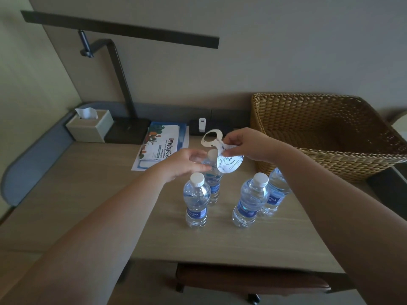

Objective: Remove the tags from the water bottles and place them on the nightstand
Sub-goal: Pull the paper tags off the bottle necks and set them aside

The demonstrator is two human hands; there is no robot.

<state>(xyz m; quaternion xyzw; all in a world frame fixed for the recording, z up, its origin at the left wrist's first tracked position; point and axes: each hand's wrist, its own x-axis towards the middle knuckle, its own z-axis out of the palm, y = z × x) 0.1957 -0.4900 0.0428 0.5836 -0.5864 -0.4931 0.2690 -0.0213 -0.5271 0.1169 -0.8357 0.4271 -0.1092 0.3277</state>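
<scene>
1. Right hand [244, 144] at frame centre: grip pinched on tag [222, 156], tag lifted clear above the bottle neck.
2. Left hand [185, 164] just left of it: grip wrapped on rear-left bottle [212, 183] at the shoulder.
3. Three more bottles on bench [110, 194], upright: front-left [196, 203], front-right [251, 203], rear-right [276, 194].
4. Basket [326, 133] right of frame; tissue box [90, 125] upper left.

Hotel rm: desk lamp [114, 69], tourist brochure [160, 144]
</scene>
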